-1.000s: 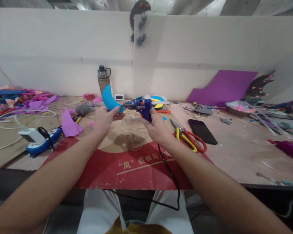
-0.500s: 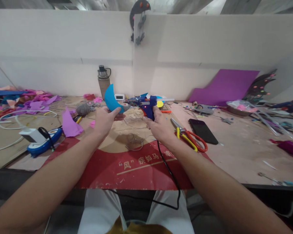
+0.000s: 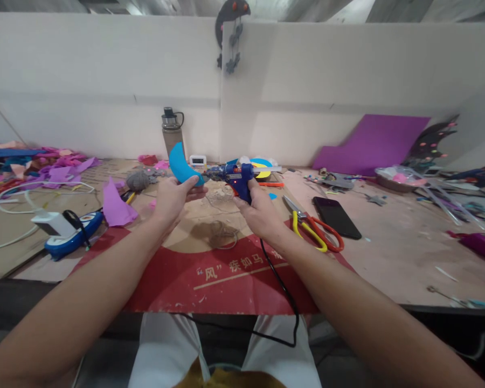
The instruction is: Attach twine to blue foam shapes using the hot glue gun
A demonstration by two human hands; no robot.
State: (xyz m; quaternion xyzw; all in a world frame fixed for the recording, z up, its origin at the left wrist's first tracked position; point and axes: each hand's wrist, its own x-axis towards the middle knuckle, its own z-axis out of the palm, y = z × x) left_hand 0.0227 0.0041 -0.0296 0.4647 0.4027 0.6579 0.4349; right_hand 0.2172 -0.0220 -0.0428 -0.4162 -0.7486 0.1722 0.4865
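Note:
My left hand pinches a blue crescent-shaped felt piece by its lower tip, holding it upright above the table. My right hand is wrapped round the grip of a blue hot glue gun with a red light on its side. The gun's nozzle points left and meets the lower tip of the crescent. A black cord runs from the gun down past the table's front edge. Both hands hover over a red and brown cardboard sheet.
Yellow and red scissors and a black phone lie right of my right hand. A white charger on a blue power strip and purple felt scraps sit to the left. A water bottle stands at the back wall.
The crescent has tipped back to lean left, and the glue gun has dropped slightly and shifted left so that its nozzle touches the crescent's lower tip again.

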